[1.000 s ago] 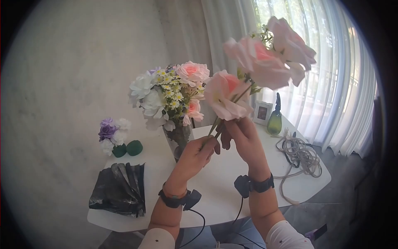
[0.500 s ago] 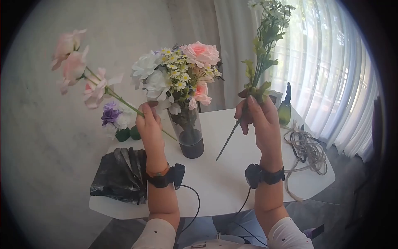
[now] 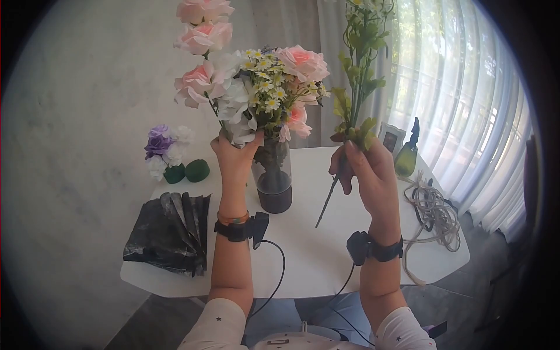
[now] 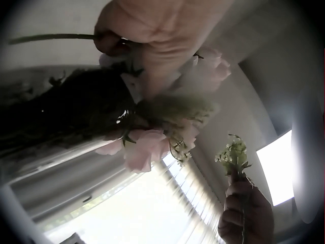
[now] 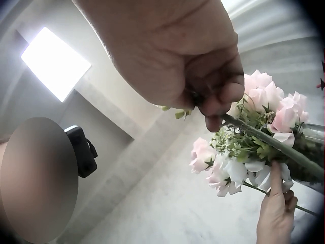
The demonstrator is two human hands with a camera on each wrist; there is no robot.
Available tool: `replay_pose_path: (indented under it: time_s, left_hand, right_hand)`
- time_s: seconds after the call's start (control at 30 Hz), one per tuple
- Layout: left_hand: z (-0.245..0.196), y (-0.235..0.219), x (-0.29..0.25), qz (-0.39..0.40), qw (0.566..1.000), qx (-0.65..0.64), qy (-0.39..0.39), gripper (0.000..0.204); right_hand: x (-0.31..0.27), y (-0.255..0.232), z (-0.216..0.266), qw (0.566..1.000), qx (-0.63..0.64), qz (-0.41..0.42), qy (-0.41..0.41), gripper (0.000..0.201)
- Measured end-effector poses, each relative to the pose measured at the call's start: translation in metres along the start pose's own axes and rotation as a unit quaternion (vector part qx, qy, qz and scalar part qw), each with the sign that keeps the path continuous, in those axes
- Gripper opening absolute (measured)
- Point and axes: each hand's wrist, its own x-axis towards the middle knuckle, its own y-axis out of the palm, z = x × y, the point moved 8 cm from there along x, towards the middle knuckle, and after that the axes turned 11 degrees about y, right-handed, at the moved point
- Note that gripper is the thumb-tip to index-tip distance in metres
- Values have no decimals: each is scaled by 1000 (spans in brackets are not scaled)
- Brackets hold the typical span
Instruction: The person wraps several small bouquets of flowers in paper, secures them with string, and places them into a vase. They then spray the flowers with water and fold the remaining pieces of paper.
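Note:
My left hand (image 3: 234, 160) grips the stem of a pink rose spray (image 3: 204, 38) at the left side of a glass vase (image 3: 275, 195). Its thumb reaches to the white flowers (image 3: 236, 99) in the vase, which overlap the spray. Past the curled fingers, the rose stem (image 4: 53, 37) sticks out in the left wrist view. On the right, my right hand (image 3: 370, 169) pinches a leafy spray of small white flowers (image 3: 361, 64) upright, its bare stem pointing down over the table. Yellow-centred daisies (image 3: 265, 87) and pink roses (image 3: 303, 61) also fill the vase.
Black plastic sheeting (image 3: 166, 233) lies on the white table (image 3: 309, 262) at left. Behind it are purple and white flowers (image 3: 160, 143) and a green foam piece (image 3: 197, 170). A green spray bottle (image 3: 406, 157), a photo frame (image 3: 392, 137) and tangled rope (image 3: 431, 213) are at right.
At first both hands were together at the pink roses. They parted, the rose spray in the left, the white-flowered spray in the right. The left then brought the roses upright against the bouquet.

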Motion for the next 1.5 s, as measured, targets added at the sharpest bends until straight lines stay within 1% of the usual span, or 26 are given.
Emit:
replay_pose_path:
  time_s: [0.03, 0.07, 0.1, 0.13, 0.17, 0.23, 0.27, 0.33, 0.4, 0.47, 0.53, 0.6, 0.7, 0.83, 0.9, 0.93, 1.0, 1.03, 1.1, 1.13, 1.2, 1.23, 1.3, 1.33, 1.4, 1.5]
  left_hand:
    - [7, 1, 1, 1, 1000, -30, -10, 67]
    - [13, 2, 1, -3, 999, -31, -11, 67]
    - [4, 7, 0, 9, 992, -128, -15, 63]
    - [-3, 13, 0, 20, 974, -224, -17, 58]
    - [-3, 13, -1, 13, 974, -225, -15, 58]
    - [9, 15, -4, -10, 965, -254, -65, 60]
    - [13, 14, -4, -17, 964, -256, -62, 60]
    - [12, 16, -3, -2, 960, -275, -60, 57]
    - [12, 12, -4, -7, 963, -263, -66, 54]
    - [8, 16, -3, 46, 964, -253, -68, 52]
    - [6, 13, -4, 60, 968, -233, -79, 51]
    - [-2, 13, -5, 96, 965, -233, -71, 50]
    - [3, 11, -3, 108, 968, -212, -85, 56]
    - [20, 16, -6, 101, 968, -207, -97, 54]
    - [15, 17, -2, 127, 976, -171, -38, 67]
    - [14, 16, -2, 125, 976, -174, -39, 67]
    - [-2, 14, 0, 144, 977, -155, 33, 72]
    - [-7, 12, 0, 144, 977, -157, 31, 72]
    - [-25, 6, 0, 135, 983, -53, 108, 80]
    - [-25, 9, -3, 136, 983, -55, 107, 80]
    - [-25, 0, -4, 63, 993, -2, 101, 70]
    - [-29, -2, -5, 64, 993, -3, 100, 70]
    - [-24, -9, -7, 61, 997, 37, 7, 62]
    - [-22, -10, -6, 61, 997, 36, 7, 62]
    - [-15, -11, -5, 66, 994, 85, 13, 78]
    - [-15, -11, -6, 67, 994, 84, 15, 76]
  right_hand:
    - [-1, 2, 0, 1000, -6, 7, -1, 27]
    - [-1, 4, 1, 1000, -12, 15, -3, 27]
    - [-2, 6, 2, 1000, -15, 19, -5, 27]
    - [-2, 8, 1, 1000, -22, 19, -2, 26]
    - [-3, 10, 1, 999, -29, 19, -1, 26]
    - [-3, 15, 0, 999, -30, 35, 0, 25]
    - [-3, 19, -1, 999, -27, 45, 4, 25]
    - [-6, 28, -9, 998, -29, 62, 7, 25]
    - [0, 41, -15, 996, -31, 80, 10, 25]
    - [4, 52, -19, 995, -29, 100, 9, 25]
    - [12, 62, -18, 994, -32, 105, 18, 25]
    - [18, 67, -20, 994, -33, 105, 27, 25]
    - [22, 78, -10, 992, -41, 115, 10, 25]
    - [27, 83, 8, 992, -60, 106, -15, 26]
    - [30, 77, 29, 994, -72, 57, -61, 25]
    - [32, 73, 39, 994, -80, 26, -74, 25]
    - [35, 66, 61, 989, -96, -11, -109, 24]
    - [37, 64, 70, 985, -107, -35, -134, 24]
    - [37, 62, 89, 971, -135, -82, -180, 23]
    - [40, 64, 92, 971, -138, -82, -178, 23]
    - [40, 66, 106, 948, -163, -123, -243, 22]
    - [40, 70, 108, 946, -158, -122, -255, 20]
    - [40, 76, 108, 938, -175, -131, -270, 19]
    - [39, 77, 108, 929, -191, -141, -285, 19]
    - [39, 77, 103, 922, -205, -148, -294, 18]
    - [48, 69, 85, 930, -200, -167, -259, 18]
